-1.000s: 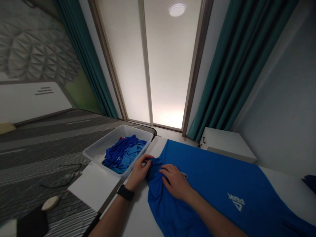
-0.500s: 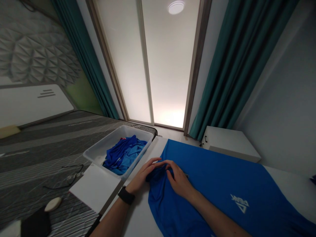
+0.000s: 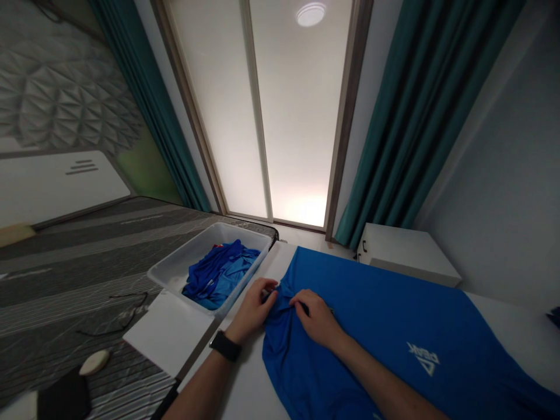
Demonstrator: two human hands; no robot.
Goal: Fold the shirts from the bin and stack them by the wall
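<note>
A blue shirt (image 3: 376,303) with a white PEAK logo lies spread over a white table (image 3: 245,373). My left hand (image 3: 258,303), with a black watch on the wrist, pinches the gathered cloth at the shirt's left end. Just to its right, my right hand (image 3: 315,318) has its fingers curled closed on the same bunched fabric. The cloth rises in small folds between the two hands. Parts of the fingertips are hidden by the hands and folds.
Left of the table, a translucent plastic bin (image 3: 175,256) holds crumpled blue clothes (image 3: 223,271) on a grey striped bed (image 3: 87,251). Eyeglasses (image 3: 131,315) and a white board (image 3: 168,332) lie nearby. Beyond the table stands a white cabinet (image 3: 406,251).
My fingers have drawn back from their stretched-out, meeting position and curled onto the cloth. The hands are now slightly apart, with fabric bunched between them.
</note>
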